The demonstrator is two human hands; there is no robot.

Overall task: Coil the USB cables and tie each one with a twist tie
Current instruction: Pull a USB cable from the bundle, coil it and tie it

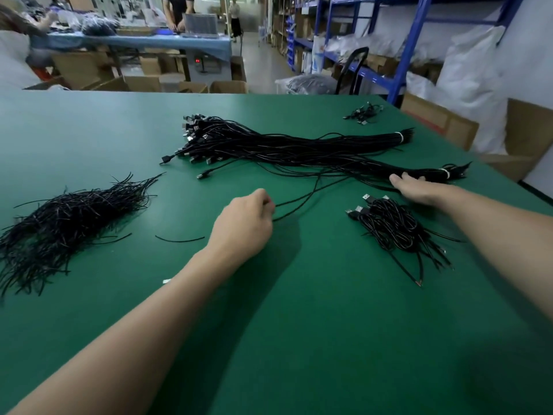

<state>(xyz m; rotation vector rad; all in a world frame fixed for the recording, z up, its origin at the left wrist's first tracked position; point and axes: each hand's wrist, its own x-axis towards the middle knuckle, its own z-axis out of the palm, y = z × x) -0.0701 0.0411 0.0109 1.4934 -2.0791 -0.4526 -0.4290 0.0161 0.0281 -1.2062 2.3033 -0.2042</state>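
A big bundle of straight black USB cables (269,145) lies across the middle of the green table (299,339), banded with white ties at its right ends. My left hand (244,223) grips one black cable (302,199) that runs from the bundle toward me. My right hand (414,188) rests with straight fingers on the bundle's near right end. A small pile of coiled, tied cables (392,226) sits just below my right hand. A heap of black twist ties (65,217) lies at the left, and one loose tie (179,240) lies near my left hand.
A few more cables (363,112) lie at the table's far right corner. Cardboard boxes (449,121) stand beyond the right edge, blue shelving (398,55) behind. People work at a blue table (143,40) in the background.
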